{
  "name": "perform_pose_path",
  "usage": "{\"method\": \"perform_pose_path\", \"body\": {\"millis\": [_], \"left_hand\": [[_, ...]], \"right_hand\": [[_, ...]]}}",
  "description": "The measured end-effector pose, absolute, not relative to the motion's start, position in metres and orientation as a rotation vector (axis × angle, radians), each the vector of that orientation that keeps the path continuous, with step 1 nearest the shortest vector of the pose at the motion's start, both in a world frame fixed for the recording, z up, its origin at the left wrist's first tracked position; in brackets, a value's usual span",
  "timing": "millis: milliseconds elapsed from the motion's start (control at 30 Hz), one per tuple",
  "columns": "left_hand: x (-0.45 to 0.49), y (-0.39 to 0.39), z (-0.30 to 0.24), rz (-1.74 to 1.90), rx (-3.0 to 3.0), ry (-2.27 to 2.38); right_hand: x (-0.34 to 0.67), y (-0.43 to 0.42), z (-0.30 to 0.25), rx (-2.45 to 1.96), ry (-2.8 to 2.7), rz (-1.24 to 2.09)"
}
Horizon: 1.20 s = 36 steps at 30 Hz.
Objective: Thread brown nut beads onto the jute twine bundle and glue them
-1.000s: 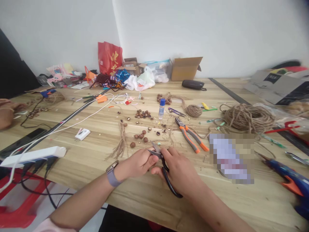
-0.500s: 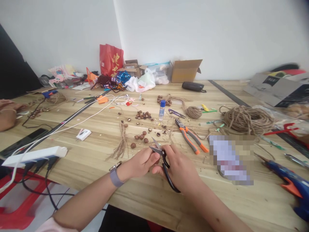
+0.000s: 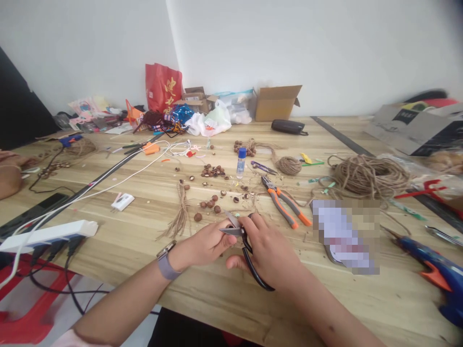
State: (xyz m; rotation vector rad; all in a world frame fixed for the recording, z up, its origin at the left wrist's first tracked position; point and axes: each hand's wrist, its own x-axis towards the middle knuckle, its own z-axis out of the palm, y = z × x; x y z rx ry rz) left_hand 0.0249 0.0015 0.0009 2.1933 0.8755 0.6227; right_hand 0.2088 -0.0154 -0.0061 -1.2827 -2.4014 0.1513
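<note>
My right hand [image 3: 269, 246] grips black-handled scissors [image 3: 249, 248], thumb in one loop, their pointed blades parted and aimed left. My left hand [image 3: 208, 242], with a watch [image 3: 167, 255] at the wrist, is curled close by, and the blades overlap its thumb and fingertips. Whatever sits in those fingers is hidden. Just beyond the hands lie several round brown nuts [image 3: 210, 204] and a pile of cracked nuts [image 3: 213, 170]. A knotted twine tassel [image 3: 180, 212] lies left of them. Pliers with orange-grey handles [image 3: 284, 202] rest right of my right hand.
A blue-capped bottle [image 3: 241, 163] stands beyond the nuts. Rightward are a twine coil [image 3: 371, 176], a phone [image 3: 334, 255] and a blue glue gun [image 3: 427, 267]. A power strip [image 3: 50, 235] with cables lies left. Another person's arm [image 3: 9, 180] shows at the far left edge.
The scissors' blades have spread wider and swung slightly lower. My right thumb has moved away from my left hand. The view has shifted slightly.
</note>
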Motion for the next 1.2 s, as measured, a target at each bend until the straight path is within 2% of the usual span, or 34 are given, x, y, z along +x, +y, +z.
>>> {"method": "perform_pose_path", "body": {"millis": [300,667,1033,1200], "left_hand": [[0.024,0.002,0.004,0.578,2.222,0.883],[0.026,0.001,0.004,0.572,2.172,0.800],[0.024,-0.002,0.009,0.568,2.075,0.772],[0.024,0.001,0.004,0.642,2.034,0.813]], "right_hand": [[0.208,-0.020,-0.006,-1.269,-2.427,0.152],[0.204,-0.022,-0.003,-1.470,-2.527,0.151],[0.207,-0.019,-0.013,-1.412,-2.520,0.170],[0.211,-0.013,-0.009,-1.419,-2.298,0.363]]}}
